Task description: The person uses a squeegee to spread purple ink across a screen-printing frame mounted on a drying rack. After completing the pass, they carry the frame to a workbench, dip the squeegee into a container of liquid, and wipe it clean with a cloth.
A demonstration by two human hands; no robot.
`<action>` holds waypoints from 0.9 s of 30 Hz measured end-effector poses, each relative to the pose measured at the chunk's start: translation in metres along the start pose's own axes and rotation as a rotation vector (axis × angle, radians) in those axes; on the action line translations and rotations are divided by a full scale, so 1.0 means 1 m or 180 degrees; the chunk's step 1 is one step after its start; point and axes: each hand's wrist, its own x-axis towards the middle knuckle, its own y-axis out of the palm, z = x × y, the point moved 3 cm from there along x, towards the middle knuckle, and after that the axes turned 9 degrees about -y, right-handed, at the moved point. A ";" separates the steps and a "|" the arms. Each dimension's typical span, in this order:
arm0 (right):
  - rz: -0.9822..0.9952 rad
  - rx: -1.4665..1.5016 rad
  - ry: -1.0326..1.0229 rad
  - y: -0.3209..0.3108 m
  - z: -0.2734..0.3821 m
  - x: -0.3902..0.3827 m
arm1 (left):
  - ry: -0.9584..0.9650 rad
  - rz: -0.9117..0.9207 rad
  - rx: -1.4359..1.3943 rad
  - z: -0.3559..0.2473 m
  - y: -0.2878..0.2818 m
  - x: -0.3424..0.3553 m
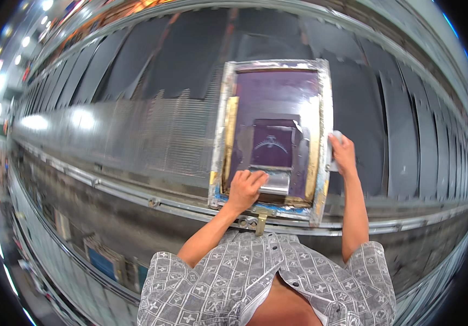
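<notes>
A rectangular screen frame (321,81) with a purple mesh (277,92) and a pale arched design lies on the long bench in front of me. My left hand (245,187) curls over a silver squeegee-like bar (274,182) inside the frame's lower part, gripping its left end. My right hand (342,152) grips a small grey piece (336,136) at the frame's right side. A brass-coloured bracket (262,221) sticks out below the frame's front edge.
Dark grey panels (359,136) line the bench on both sides. A ribbed metal surface (125,130) shows to the left. A metal rail (152,202) runs along the near edge. Another long structure (103,261) stands below left, and bright lamps show at the far left.
</notes>
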 end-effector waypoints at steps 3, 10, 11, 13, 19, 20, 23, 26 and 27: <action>-0.0131 0.0103 -0.0239 0.016 0.028 0.000 | -0.0299 -0.0296 -0.0454 0.002 -0.042 -0.006; 0.0076 0.0264 -0.0719 0.053 0.088 -0.060 | -0.0552 -0.0971 -0.1022 0.028 -0.112 -0.023; -0.0078 0.0187 -0.0723 0.054 0.112 -0.072 | -0.0558 -0.1073 -0.0957 0.023 -0.132 -0.021; -0.0080 0.0340 -0.0782 0.078 0.122 -0.097 | -0.0586 -0.1438 -0.1002 0.029 -0.189 -0.046; 0.0851 0.0685 -0.1224 0.384 0.153 -0.117 | -0.2543 -0.2508 0.0580 0.232 -0.365 -0.222; 0.0972 0.0845 -0.1094 0.438 0.164 -0.126 | -0.2920 -0.2512 0.0485 0.265 -0.392 -0.249; 0.1589 0.0597 -0.1142 0.572 0.181 -0.119 | -0.3722 -0.2560 0.0300 0.355 -0.446 -0.338; 0.1765 0.0953 -0.0959 0.726 0.191 -0.129 | -0.4052 -0.2299 -0.0711 0.436 -0.504 -0.409; 0.1883 0.1025 -0.0903 0.786 0.188 -0.133 | -0.3885 -0.2452 -0.1526 0.468 -0.510 -0.438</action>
